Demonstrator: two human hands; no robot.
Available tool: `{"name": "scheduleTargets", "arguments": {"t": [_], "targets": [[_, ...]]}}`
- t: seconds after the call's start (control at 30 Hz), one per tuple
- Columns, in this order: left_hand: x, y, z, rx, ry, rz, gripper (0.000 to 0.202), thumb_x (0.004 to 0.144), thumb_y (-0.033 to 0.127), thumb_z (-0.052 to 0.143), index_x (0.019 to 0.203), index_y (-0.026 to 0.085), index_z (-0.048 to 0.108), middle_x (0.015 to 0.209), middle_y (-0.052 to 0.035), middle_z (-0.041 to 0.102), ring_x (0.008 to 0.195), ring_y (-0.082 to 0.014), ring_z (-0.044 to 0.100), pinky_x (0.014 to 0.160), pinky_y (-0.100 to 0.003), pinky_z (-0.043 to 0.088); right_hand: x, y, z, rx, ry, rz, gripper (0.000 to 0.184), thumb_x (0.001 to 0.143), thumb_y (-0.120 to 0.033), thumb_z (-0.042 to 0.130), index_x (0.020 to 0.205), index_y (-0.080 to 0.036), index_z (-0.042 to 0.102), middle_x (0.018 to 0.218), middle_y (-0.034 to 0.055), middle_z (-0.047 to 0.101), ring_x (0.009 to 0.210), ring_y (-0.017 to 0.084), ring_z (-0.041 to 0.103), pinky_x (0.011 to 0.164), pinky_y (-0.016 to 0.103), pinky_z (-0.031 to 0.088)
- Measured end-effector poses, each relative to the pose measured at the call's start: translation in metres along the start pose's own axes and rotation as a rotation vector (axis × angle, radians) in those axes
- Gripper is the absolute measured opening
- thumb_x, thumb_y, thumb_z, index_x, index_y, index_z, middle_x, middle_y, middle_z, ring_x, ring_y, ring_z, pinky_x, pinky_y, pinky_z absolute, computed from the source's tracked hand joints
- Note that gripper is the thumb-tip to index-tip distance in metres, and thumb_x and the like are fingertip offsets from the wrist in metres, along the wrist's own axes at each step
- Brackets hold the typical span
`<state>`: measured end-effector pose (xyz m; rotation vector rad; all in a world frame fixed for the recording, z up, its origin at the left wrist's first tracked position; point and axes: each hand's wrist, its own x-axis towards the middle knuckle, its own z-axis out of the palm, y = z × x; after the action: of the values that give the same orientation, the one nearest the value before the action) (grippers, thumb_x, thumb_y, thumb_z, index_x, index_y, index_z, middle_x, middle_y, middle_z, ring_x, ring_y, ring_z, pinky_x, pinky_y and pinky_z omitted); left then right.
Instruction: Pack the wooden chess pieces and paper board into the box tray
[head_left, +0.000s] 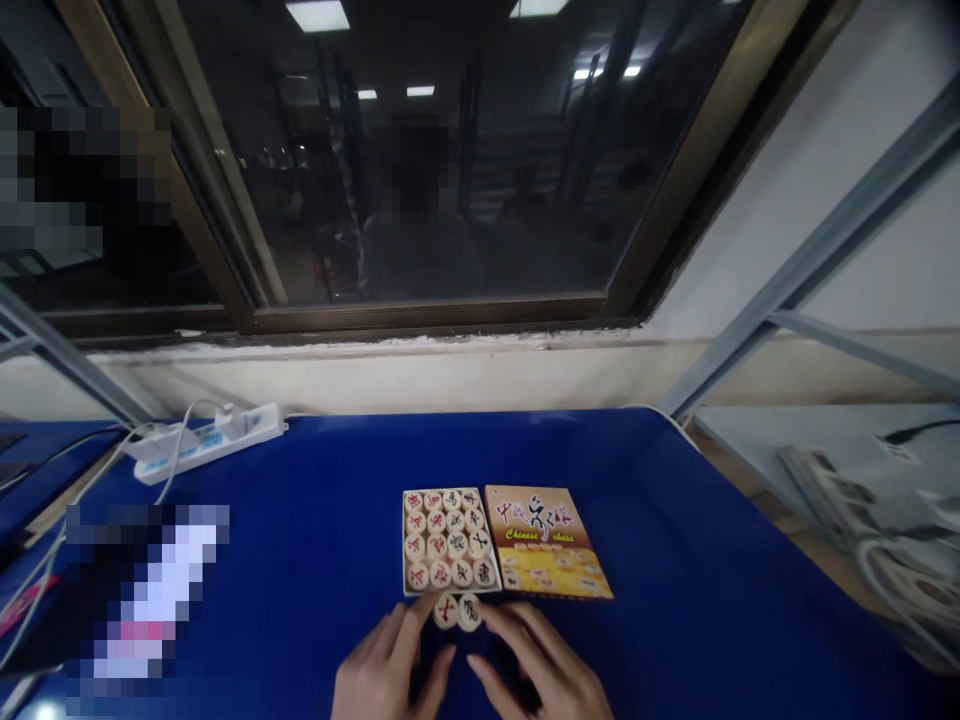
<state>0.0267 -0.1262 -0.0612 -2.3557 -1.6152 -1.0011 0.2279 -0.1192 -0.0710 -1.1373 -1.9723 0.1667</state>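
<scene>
A small open box (406,545) packed with several round wooden Chinese chess pieces lies on the blue table (315,560). Its printed lid (546,543) lies right beside it. Just in front of the box, two loose chess pieces (457,611) stand side by side. My left hand (390,670) touches the left piece with its fingertips. My right hand (536,665) touches the right piece. Both hands are curled, fingers pinching at the pieces.
A white power strip (210,440) with cables lies at the back left of the table. A blurred object (146,600) lies at the front left. Behind the table is a dark window (420,160). A metal shelf frame (817,260) with stacked items stands to the right.
</scene>
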Motion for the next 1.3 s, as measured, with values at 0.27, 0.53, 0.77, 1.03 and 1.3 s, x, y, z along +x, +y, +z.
{"name": "scheduleTargets", "arguments": {"t": [0.27,0.53,0.77,1.03,1.3], "targets": [[0.003,0.004,-0.012,-0.122,-0.057,-0.072,0.028,0.101,0.029,0.044,0.122,0.020,0.059,0.066,0.0020,0.061,0.053,-0.0128,0.064,0.049,-0.019,0.051,0.014,-0.014,-0.014,-0.035,-0.020,0.059,0.031,0.098,-0.035,0.053,0.125,-0.022,0.062,0.087,0.0030,0.072,0.067,0.012,0.070,0.063,0.019,0.059],[0.015,0.013,-0.020,-0.193,-0.139,-0.190,0.023,0.097,0.032,0.053,0.116,0.023,0.061,0.073,0.0019,0.062,0.056,-0.0120,0.066,0.045,-0.017,0.049,0.016,-0.015,-0.012,0.019,-0.090,0.161,0.027,0.098,-0.036,0.053,0.121,-0.024,0.059,0.080,0.0005,0.066,0.058,0.012,0.064,0.056,0.021,0.056],[0.007,0.011,-0.007,-0.221,-0.068,-0.202,0.017,0.096,0.033,0.056,0.108,0.023,0.064,0.071,0.0029,0.060,0.050,-0.0100,0.060,0.042,-0.017,0.044,0.016,-0.013,-0.005,0.078,-0.077,0.169,0.019,0.096,-0.030,0.056,0.113,-0.024,0.061,0.076,-0.0014,0.064,0.055,0.010,0.060,0.056,0.018,0.054],[0.029,0.021,-0.020,-0.425,0.074,-0.315,0.013,0.092,0.025,0.058,0.104,0.023,0.063,0.080,-0.0006,0.064,0.059,-0.0111,0.058,0.055,-0.021,0.049,0.042,-0.017,-0.011,0.124,0.094,0.037,0.020,0.092,-0.022,0.061,0.112,-0.024,0.065,0.081,0.0007,0.070,0.055,0.009,0.062,0.056,0.019,0.057],[0.029,0.016,-0.021,-0.368,0.062,-0.222,0.014,0.092,0.024,0.060,0.105,0.023,0.064,0.085,-0.0032,0.068,0.070,-0.0144,0.062,0.062,-0.024,0.052,0.040,-0.018,-0.011,0.075,0.101,0.005,0.022,0.093,-0.021,0.061,0.113,-0.024,0.068,0.096,0.0041,0.074,0.073,0.013,0.072,0.070,0.023,0.061]]}}
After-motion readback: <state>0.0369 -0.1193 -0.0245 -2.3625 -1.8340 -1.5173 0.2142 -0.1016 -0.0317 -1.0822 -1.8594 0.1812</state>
